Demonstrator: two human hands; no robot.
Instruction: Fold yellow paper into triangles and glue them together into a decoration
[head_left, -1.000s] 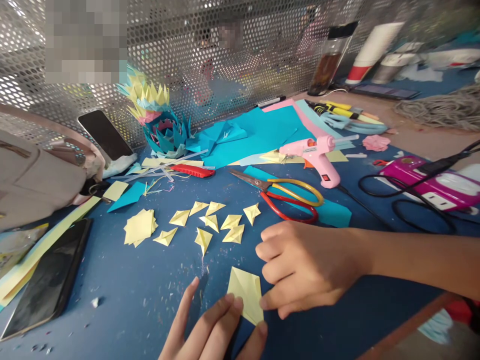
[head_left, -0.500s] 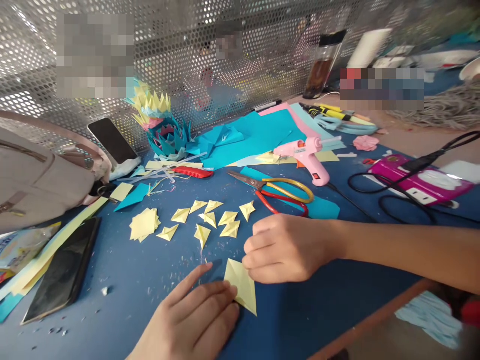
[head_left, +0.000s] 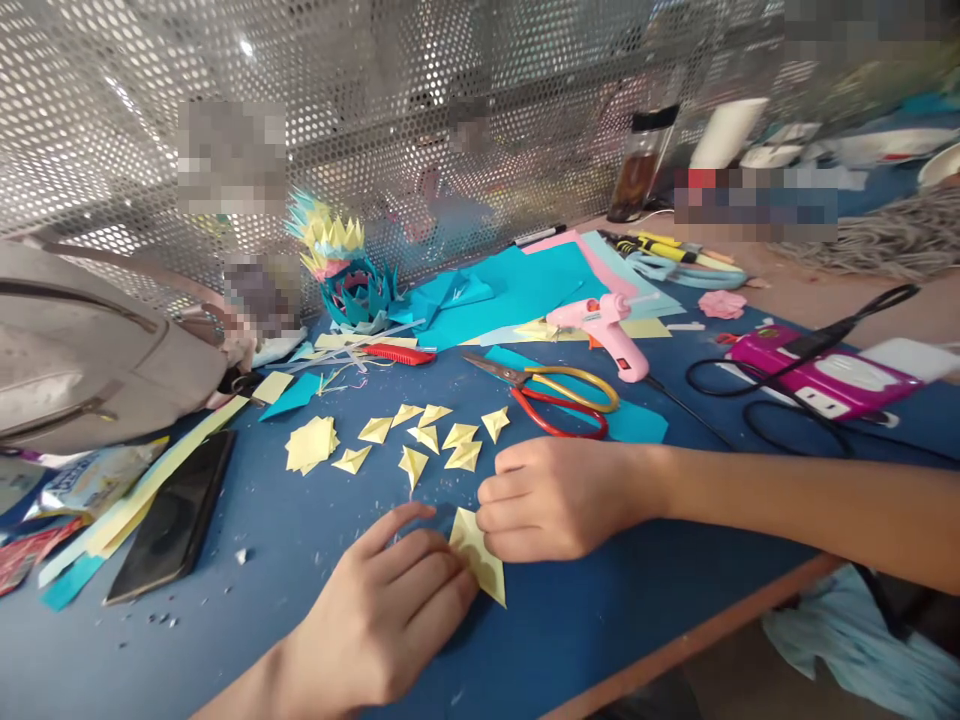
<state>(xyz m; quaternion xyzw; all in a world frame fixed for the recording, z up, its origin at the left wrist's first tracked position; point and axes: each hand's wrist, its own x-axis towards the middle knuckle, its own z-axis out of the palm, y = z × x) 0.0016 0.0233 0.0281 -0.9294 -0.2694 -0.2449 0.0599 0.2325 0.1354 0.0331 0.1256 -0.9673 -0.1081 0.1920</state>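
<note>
Yellow paper [head_left: 472, 543], lower centre: light, creasable, I'd guess; edges best. Left hand [head_left: 390, 610] spread against it; right hand [head_left: 551, 500] curled, grip hidden.

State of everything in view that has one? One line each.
left hand: fingers resting on yellow sheet
right hand: fingers curled, at sheet's edge
yellow sheet: creased
small yellow pieces: folded
square stack: unfolded
scissors: blades look shut
glue gun: lying down
phone: screen dark
bottle: capped, partly filled
</note>
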